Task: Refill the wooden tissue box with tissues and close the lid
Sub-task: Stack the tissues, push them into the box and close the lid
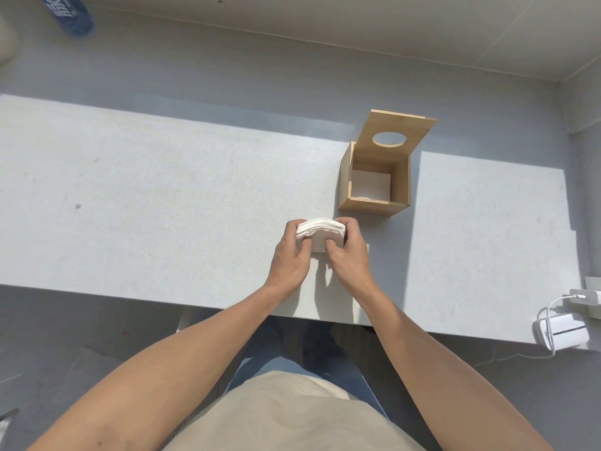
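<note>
step: gathering refill | hands: left hand and right hand pinch tissue stack from both sides, low over counter | wooden tissue box just beyond, lid up | next: carry stack over opening, lower in, shut lid

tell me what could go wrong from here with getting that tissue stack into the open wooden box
1. The tissue stack is pinched only at its ends by the left hand and right hand; loose sheets could fan out or sag in the middle during the carry.
2. The wooden box has a snug square opening, so a corner may catch on the rim and crumple.
3. The lid stands propped open behind; a bump could drop it shut early.
</note>
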